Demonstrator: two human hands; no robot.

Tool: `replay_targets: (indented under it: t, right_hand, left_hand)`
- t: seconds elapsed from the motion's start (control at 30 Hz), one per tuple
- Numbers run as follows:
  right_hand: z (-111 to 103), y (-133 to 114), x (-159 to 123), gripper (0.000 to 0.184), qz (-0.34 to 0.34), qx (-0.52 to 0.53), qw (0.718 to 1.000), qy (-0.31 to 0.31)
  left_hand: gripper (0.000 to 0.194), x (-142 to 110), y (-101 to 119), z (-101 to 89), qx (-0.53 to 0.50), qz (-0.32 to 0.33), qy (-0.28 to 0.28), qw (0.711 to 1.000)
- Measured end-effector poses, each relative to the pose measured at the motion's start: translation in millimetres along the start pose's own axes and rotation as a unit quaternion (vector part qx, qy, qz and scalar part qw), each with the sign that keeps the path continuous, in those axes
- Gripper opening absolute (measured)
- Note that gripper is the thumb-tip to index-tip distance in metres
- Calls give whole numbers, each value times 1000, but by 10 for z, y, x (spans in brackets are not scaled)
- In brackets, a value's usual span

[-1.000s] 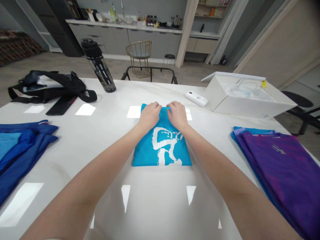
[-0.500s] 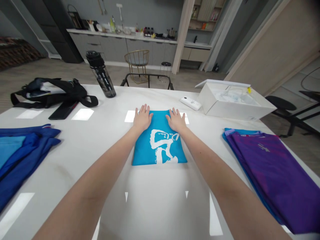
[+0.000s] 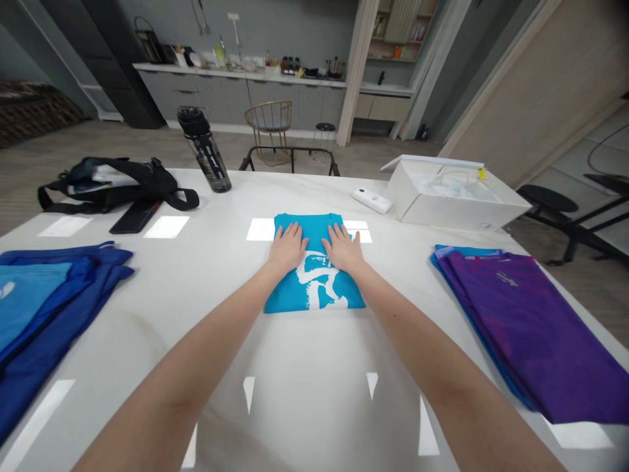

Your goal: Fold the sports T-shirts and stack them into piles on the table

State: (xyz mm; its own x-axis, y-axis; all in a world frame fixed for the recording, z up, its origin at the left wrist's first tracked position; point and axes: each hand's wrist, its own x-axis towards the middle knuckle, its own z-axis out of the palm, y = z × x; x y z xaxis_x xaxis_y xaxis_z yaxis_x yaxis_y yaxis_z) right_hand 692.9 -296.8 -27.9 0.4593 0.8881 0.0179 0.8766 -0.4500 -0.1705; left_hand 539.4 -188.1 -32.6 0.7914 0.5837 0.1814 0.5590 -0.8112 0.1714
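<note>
A folded turquoise T-shirt [image 3: 314, 226] with a white brush-stroke print lies flat on the white table [image 3: 314, 367] in front of me. My left hand [image 3: 289, 248] rests palm down on its left side, fingers stretched out. On the shirt's right side lies my right hand [image 3: 344, 248], also flat with fingers spread. Both hands touch the cloth without gripping it. Part of the print is covered by my right hand.
Folded blue clothes [image 3: 88, 282] lie at the left, a purple shirt [image 3: 521, 328] on blue cloth at the right. Farther back are a black bag [image 3: 113, 187], a phone [image 3: 135, 217], a dark bottle [image 3: 209, 157], a white device [image 3: 372, 200] and an open white box [image 3: 442, 206].
My fingers, bent at the shirt's far edge at first, have spread out flat. Both hands have then slid toward me over the cloth. The view has shifted slightly.
</note>
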Motion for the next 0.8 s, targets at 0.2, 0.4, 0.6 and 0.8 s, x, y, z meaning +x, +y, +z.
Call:
replay_targets:
  t: [0.2,0.4,0.6,0.8]
  right_hand:
    - [64,-292,-495,58,-78,54,995,-5]
    - [69,-138,-931,61,-48,23,999,9]
    - [-17,-131,-1145,63,-44,-3,999,21]
    - [62,-379,-1489,62,-138,28,990,-20]
  left_hand:
    - [55,-516,370,-40,-32,51,-21,998]
    - [56,-880,333,-51,-21,14,-15,1000]
    - [61,-1148,391,-162,-8,44,-11,999]
    - [56,-1381,455,-144,-1,83,-56,995]
